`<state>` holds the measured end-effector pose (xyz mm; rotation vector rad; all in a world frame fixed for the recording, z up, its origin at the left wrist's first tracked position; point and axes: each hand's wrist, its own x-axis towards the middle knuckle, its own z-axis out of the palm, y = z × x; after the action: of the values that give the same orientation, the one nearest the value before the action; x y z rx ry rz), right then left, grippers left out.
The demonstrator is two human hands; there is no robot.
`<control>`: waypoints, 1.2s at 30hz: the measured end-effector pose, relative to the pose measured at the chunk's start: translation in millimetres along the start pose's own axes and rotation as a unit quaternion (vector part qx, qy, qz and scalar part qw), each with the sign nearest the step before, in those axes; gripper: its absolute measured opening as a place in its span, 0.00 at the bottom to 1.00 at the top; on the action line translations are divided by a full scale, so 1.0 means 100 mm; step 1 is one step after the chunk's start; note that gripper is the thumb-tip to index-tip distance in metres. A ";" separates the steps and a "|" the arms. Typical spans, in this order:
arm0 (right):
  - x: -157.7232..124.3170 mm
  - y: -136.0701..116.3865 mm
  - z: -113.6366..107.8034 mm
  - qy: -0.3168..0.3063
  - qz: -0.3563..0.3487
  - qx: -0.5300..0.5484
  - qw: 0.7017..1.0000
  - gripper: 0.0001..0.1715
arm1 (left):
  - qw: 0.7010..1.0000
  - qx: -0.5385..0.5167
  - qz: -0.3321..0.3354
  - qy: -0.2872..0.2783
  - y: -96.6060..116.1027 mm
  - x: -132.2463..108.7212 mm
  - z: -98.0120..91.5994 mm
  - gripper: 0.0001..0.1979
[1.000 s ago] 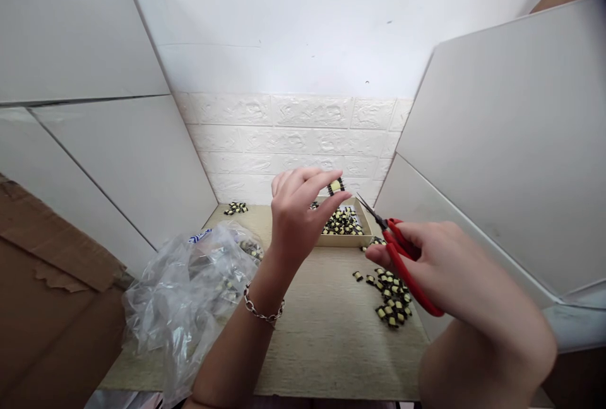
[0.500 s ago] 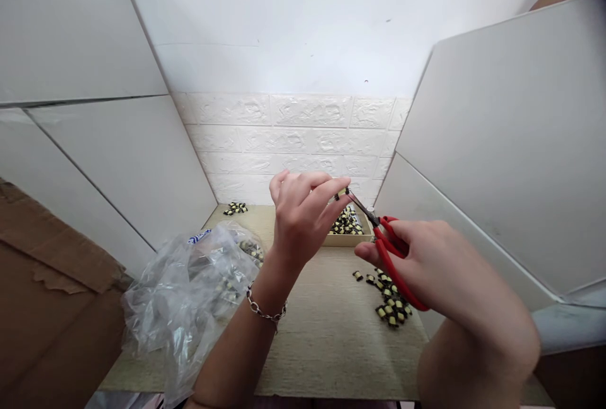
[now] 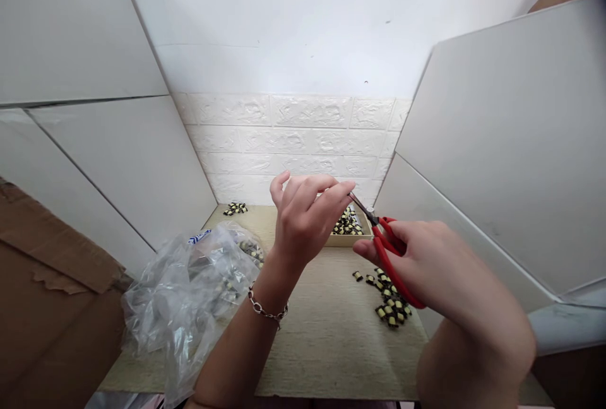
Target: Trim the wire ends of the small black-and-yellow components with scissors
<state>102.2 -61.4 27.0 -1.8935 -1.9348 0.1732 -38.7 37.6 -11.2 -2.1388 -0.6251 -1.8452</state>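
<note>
"Leftmost?"
"Clear plastic bag (image 3: 189, 308), eight o'clock, overhanging the pale tabletop's (image 3: 326, 333) edge."
"Left hand (image 3: 305, 223)?"
"Bunched; can't tell what it pinches."
"Then?"
"Bare room at five, half-hidden cream box (image 3: 348, 241) of black-and-yellow pieces (image 3: 348, 226) at three, red-handled scissors (image 3: 384, 255), gripped by the right hand (image 3: 440, 260), tips at two."

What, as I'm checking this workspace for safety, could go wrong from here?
The tips of the red-handled scissors are right at the left hand, so a slip might nick a finger. A loose heap of small pieces shows just below the right hand, so a careless sweep could scatter it.
</note>
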 end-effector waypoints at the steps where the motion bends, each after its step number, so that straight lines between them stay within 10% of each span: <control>1: 0.00 0.01 0.00 -0.001 0.001 0.001 1.000 0.26 | 1.000 -0.002 -0.005 0.004 0.01 0.01 0.00 0.13; 7: 0.02 0.15 -0.04 -0.011 0.014 0.010 1.000 0.24 | 0.953 -0.217 -0.210 -0.028 0.03 0.08 0.01 0.11; 9: 0.05 0.19 -0.06 0.027 0.022 0.007 0.999 0.22 | 0.863 -0.375 -0.332 -0.064 0.02 0.09 0.03 0.11; 14: 0.17 0.23 -0.04 0.043 0.017 0.084 0.995 0.22 | 0.509 -0.670 -0.527 -0.120 0.00 0.08 0.09 0.12; 17: 0.24 0.25 0.01 -0.104 -0.023 0.248 0.963 0.28 | 0.426 -0.707 -0.547 -0.138 -0.01 0.07 0.10 0.11; 23: 0.35 0.29 0.15 -0.213 -0.100 0.406 0.883 0.32 | 0.401 -0.716 -0.551 -0.152 -0.07 0.05 0.13 0.11; 36: 0.36 0.27 0.18 -0.259 -0.077 0.403 0.874 0.32 | 0.453 -0.689 -0.550 -0.129 -0.10 0.03 0.14 0.12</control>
<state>121.3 -20.4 7.9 -1.1785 -1.8507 1.3261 -31.2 53.1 -11.8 -3.4383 -0.7250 -3.6732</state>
